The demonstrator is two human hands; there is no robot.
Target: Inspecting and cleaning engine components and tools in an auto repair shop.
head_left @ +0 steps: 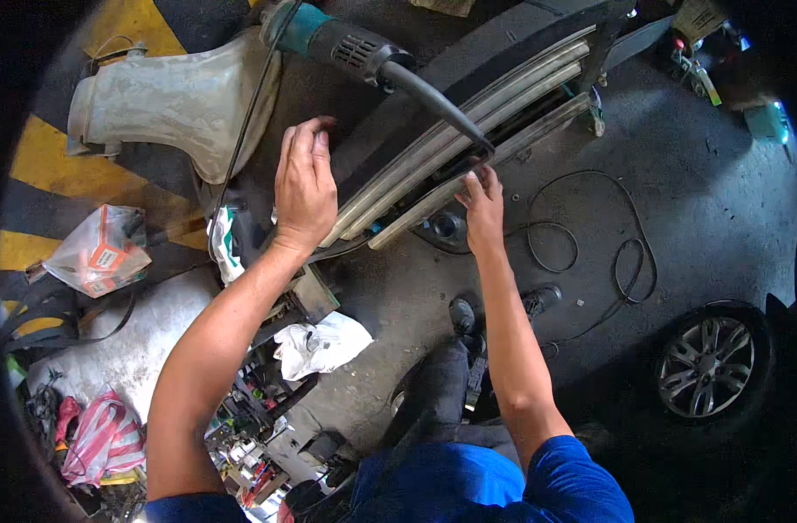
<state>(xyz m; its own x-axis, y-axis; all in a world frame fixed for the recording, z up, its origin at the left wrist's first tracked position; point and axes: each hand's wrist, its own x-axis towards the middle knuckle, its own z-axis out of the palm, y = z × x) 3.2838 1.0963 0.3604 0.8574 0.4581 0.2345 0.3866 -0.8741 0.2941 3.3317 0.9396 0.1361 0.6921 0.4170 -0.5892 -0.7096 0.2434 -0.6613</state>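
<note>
Long dark slatted panel [521, 83] sits right in front of me, running diagonally from between my hands up to the upper right. Teal-and-black power tool [350, 48] shows across its upper left part; can't tell what holds it up. Thick black lead [438, 105] slants from the tool's end down toward my right hand [484, 213]; fingertips bunched at its bend, can't tell if they're clamped on it or on the slat edge. My left hand [307, 187] is open, fingers long, beside the panel's near left side; contact unclear. Hands well apart. To do this well, I'd say: steady the panel with the left, keep right fingers clear of slat edges, leave slack in the lead, check the tool can't slide. Farther out: grey flared casting [167, 96] upper left, looped cable [647, 253] on the floor, spoked wheel [705, 366] lower right.
</note>
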